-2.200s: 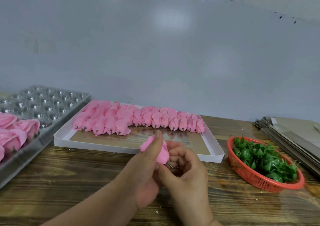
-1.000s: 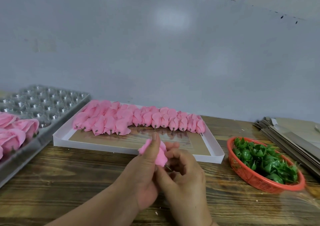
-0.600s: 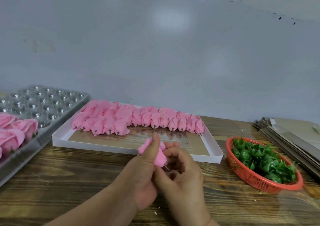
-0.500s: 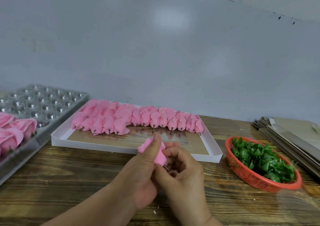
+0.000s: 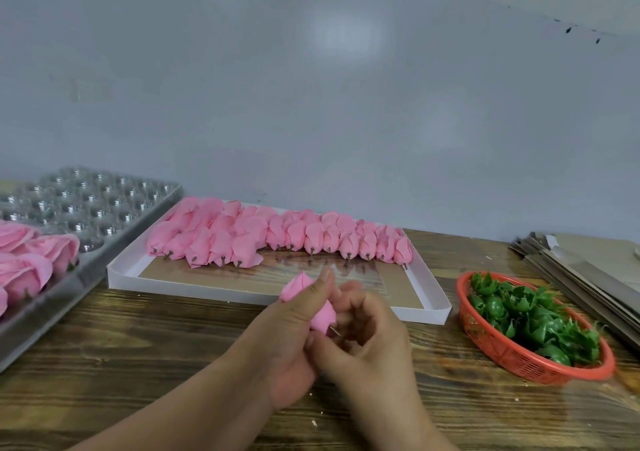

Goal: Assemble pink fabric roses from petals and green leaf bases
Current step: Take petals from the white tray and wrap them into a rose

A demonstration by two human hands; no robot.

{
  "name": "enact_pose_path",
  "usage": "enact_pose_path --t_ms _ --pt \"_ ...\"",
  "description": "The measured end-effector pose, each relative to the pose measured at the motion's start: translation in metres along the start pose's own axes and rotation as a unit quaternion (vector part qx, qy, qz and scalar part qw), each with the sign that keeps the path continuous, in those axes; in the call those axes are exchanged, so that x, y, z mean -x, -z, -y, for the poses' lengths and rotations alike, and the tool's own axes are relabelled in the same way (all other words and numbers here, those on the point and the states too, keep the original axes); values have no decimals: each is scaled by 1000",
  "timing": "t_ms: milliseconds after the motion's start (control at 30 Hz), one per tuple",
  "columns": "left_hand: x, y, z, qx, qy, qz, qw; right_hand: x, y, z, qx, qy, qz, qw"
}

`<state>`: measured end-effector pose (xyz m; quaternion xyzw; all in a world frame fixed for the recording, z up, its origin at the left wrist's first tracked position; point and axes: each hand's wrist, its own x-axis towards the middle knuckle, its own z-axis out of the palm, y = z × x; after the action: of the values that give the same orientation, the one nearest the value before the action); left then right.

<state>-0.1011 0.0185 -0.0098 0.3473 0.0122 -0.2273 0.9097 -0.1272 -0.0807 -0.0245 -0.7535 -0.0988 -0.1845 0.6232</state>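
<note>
Held above the bench (image 5: 145,357), just in front of the white tray (image 5: 242,293): 1 pink bud (image 5: 323,314) with a thin pin (image 5: 335,331) sticking out of its base; gripped in the left hand (image 5: 287,333), thumb laid along the near side and the other fingers hidden behind the fabric, probably to keep the wrapped petals from springing loose; right hand (image 5: 367,343) curled close against the base, fingers (image 5: 349,298) bent in toward the pin, though whether pinching the pin or only steadying it cannot be told, and nothing green seen in it.

Long axis of the bud tilted, running from upper left to lower right; closed tip pointing up, away and to the left; pin end pointing down and right toward the right hand, most likely so a leaf base can be slid on from that side.

Supplies set within easy reach: rows of buds (image 5: 277,236) lying in the tray with pins toward the person; green leaf bases (image 5: 530,319) heaped in the red basket (image 5: 519,364) on the right-hand side; finished roses (image 5: 31,260) sitting in the metal tray (image 5: 104,208) at left.
</note>
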Motion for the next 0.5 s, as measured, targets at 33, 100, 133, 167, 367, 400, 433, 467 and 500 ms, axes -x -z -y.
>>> enact_pose_path --t_ms 33,100,133,167,367,400,433,467,500 --pt "0 -1 1 4 2 -10 1000 2 -2 -1 61 31 -14 998" --pt "1 -3 2 6 3 -21 1000 3 -3 -1 108 64 -47 991" --pt "0 -2 3 3 1 -19 1000 3 -3 0 91 59 -55 993" --pt "0 -1 3 -6 -3 -15 1000 2 -4 1 49 39 -51 997" --pt "0 6 1 -118 -36 34 992 -5 2 9 -210 -110 47 970" --pt "2 7 0 -134 -33 47 989 -5 4 10 -237 -131 79 959" --pt "2 9 -1 -145 -30 62 987 -6 7 10 -257 -151 108 949" --pt "2 10 -3 -153 -29 75 985 -6 8 10 -269 -164 127 940" --pt "2 9 -4 -162 -33 84 983 -6 9 10 -278 -168 135 936"
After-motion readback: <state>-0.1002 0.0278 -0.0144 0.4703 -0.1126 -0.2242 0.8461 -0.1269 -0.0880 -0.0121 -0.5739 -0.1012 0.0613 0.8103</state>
